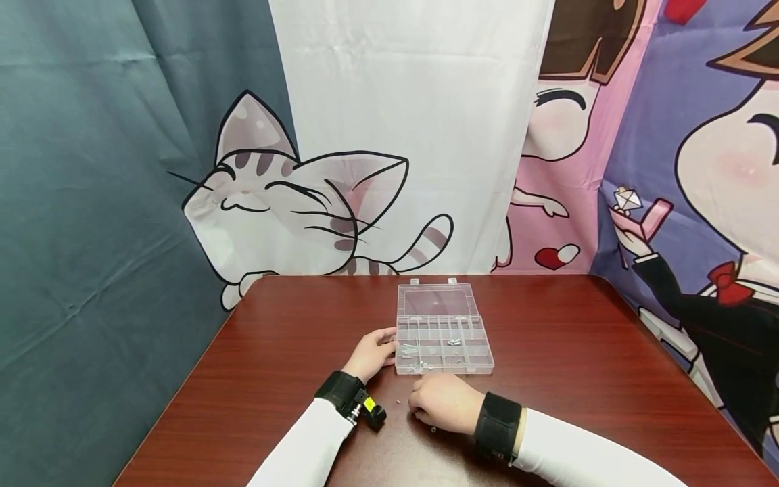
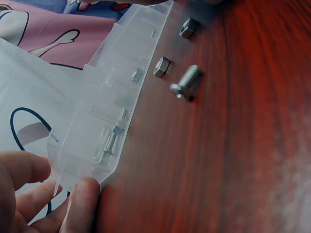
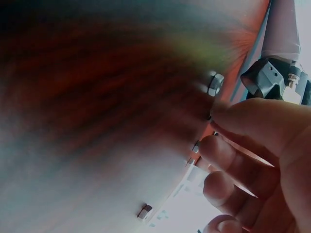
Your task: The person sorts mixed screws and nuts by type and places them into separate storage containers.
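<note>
A clear plastic compartment box (image 1: 475, 370) lies on the table with its lid folded back. My left hand (image 1: 372, 355) grips its left end, with thumb and fingers around the corner in the left wrist view. Long screws (image 2: 111, 141) show inside through the wall. My right hand (image 1: 447, 404) is low over the table in front of the box, fingers bent and apart from the thumb, nothing visible between them. Near it are a hex nut (image 3: 215, 85) and another nut (image 3: 145, 211). A short screw (image 2: 186, 81) and a nut (image 2: 161, 66) lie beside the box's front wall.
The reddish-brown wooden table (image 1: 292, 331) extends around the box to both sides. Behind it hangs a cartoon-printed curtain (image 1: 414, 81). Black straps with cameras (image 1: 499, 426) sit on both wrists.
</note>
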`<act>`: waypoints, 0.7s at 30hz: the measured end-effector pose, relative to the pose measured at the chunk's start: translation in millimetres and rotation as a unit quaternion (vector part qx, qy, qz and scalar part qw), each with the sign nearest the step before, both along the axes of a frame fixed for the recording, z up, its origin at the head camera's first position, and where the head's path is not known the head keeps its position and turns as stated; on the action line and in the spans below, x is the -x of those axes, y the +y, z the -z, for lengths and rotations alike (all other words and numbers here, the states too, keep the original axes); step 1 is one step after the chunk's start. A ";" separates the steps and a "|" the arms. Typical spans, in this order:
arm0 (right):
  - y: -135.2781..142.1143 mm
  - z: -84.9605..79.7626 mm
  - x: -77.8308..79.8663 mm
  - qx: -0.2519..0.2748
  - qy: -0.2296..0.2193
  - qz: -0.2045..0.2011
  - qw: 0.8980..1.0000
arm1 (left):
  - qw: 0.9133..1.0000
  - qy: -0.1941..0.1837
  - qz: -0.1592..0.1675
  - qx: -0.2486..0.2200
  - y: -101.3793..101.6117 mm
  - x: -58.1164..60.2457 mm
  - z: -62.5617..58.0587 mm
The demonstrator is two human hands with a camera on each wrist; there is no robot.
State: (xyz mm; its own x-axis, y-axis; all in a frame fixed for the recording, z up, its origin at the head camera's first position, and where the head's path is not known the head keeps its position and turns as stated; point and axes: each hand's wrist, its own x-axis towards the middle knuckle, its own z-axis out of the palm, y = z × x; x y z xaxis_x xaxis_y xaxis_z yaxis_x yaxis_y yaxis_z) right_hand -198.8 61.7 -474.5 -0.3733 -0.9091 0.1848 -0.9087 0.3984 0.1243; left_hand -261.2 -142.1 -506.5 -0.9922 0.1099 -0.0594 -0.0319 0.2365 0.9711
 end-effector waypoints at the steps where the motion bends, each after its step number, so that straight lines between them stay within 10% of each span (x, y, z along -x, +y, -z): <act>1: -0.3 0.7 0.1 -0.002 -0.003 0.002 1.000 | 1.000 0.001 0.000 0.000 0.0 -0.2 0.0; 21: 7.9 -4.9 10.5 0.042 -0.075 0.053 0.995 | 1.000 0.010 0.006 -0.012 0.6 -3.4 -1.5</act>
State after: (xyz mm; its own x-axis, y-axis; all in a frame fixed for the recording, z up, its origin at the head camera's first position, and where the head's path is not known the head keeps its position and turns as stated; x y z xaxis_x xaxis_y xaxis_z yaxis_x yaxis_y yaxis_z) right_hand -209.3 69.6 -469.6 -0.4946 -0.8473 0.1935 -0.8673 0.4957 -0.0462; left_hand -257.8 -141.6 -505.0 -0.9918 0.1222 -0.0377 -0.0108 0.2138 0.9768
